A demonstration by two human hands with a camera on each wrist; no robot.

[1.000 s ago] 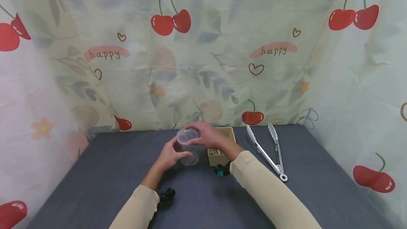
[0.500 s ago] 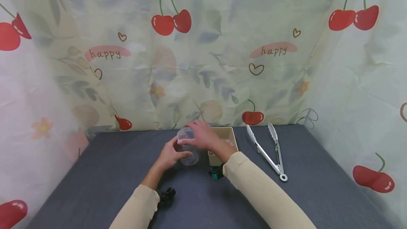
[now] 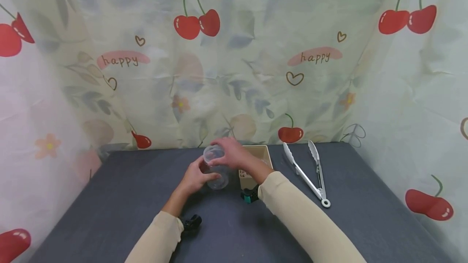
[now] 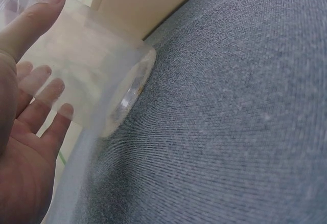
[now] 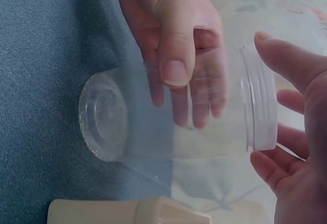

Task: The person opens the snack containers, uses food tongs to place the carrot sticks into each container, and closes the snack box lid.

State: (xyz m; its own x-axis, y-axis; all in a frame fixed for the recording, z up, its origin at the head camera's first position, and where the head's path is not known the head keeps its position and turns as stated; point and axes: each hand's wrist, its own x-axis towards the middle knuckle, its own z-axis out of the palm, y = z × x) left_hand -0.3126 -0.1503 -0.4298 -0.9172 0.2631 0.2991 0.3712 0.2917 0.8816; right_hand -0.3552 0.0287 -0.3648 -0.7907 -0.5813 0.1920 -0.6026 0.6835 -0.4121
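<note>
A clear plastic jar (image 3: 219, 182) stands upright on the dark tabletop, its round base (image 5: 104, 116) down on the cloth in the right wrist view. My left hand (image 3: 193, 178) grips the jar's body from the left, thumb on the near side and fingers behind, showing through the clear wall. On top is a translucent ridged lid (image 5: 261, 98). Thumb and fingers of my right hand (image 3: 233, 155) hold this lid around its edge from above. The left wrist view shows the left thumb (image 4: 43, 14) across the jar's upper part.
Close to the right of the jar is a beige box (image 3: 249, 183) with small pale items inside, partly hidden by my right forearm. Metal tongs (image 3: 313, 186) lie spread farther right. A printed curtain (image 3: 234, 72) hangs behind the table and along both sides.
My right hand and wrist have shifted slightly left and turned a little on the lid. The left hand keeps its grip, and the jar stays in place.
</note>
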